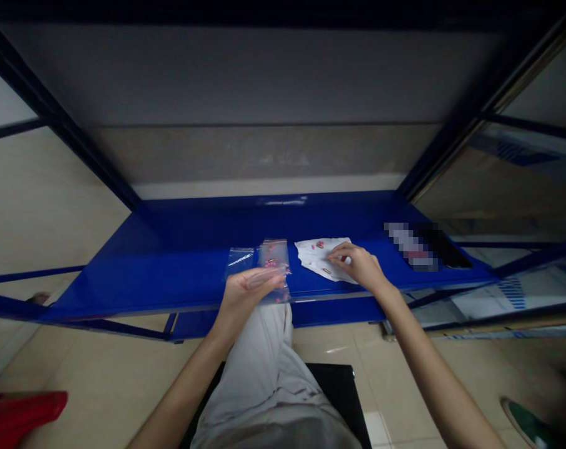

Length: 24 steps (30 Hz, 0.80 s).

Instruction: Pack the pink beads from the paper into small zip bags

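Observation:
My left hand (252, 287) is closed on a small clear zip bag (281, 294) at the front edge of the blue shelf (170, 249). Just behind it lie more zip bags (272, 248) with small pink and gold-coloured pieces in or on them. Left of these is a clear bag (239, 257) that looks flat. My right hand (356, 262) is over a crumpled white sheet (311, 255), thumb and fingertips pinched together. Whatever is between them is too small to tell. A few small pink and gold-coloured pieces (320, 245) rest on the sheet, and one gold-coloured piece (327, 271) lies nearer its front edge.
On the right of the shelf lie a dark flat object (446, 249) and a blurred-out item (411, 246). Blue posts (90, 162) frame both sides. Below are a lower blue shelf (339, 312), my grey-clad legs (268, 368) and a red item (23, 415) on the floor.

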Each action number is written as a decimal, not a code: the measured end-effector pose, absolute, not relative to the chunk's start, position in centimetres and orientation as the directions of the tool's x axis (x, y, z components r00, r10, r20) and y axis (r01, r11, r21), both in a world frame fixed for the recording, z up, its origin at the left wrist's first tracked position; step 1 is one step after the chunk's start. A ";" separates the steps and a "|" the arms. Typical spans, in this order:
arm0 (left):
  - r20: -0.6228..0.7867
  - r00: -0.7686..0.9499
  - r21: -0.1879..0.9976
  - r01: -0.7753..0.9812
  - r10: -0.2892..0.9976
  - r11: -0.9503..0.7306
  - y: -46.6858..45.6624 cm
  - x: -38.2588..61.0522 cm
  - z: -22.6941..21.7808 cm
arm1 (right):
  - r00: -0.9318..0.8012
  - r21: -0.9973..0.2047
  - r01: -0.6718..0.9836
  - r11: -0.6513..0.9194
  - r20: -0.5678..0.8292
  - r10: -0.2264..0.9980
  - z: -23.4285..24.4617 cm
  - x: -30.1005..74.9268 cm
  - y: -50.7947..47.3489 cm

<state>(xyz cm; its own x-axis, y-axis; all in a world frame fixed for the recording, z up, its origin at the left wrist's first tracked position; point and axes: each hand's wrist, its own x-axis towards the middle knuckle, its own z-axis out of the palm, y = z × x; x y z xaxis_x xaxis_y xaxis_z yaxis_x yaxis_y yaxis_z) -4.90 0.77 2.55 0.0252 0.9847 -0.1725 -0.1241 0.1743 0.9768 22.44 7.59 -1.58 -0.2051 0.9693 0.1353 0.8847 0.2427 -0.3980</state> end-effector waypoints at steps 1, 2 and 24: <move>-0.160 0.019 0.982 -0.103 0.987 0.161 0.7 -4.8 2.6 | -0.191 -0.386 0.892 0.234 0.149 0.970 -1.9 22.2 7.7; -0.144 0.010 0.986 -0.083 0.990 0.144 0.6 -4.8 2.6 | -0.180 -0.373 0.898 0.231 0.167 0.969 -2.1 22.0 7.8; -0.104 -0.112 0.982 -0.166 0.988 0.085 0.7 -4.5 3.5 | 0.225 -0.469 0.874 -0.128 0.157 0.962 -4.4 17.9 10.9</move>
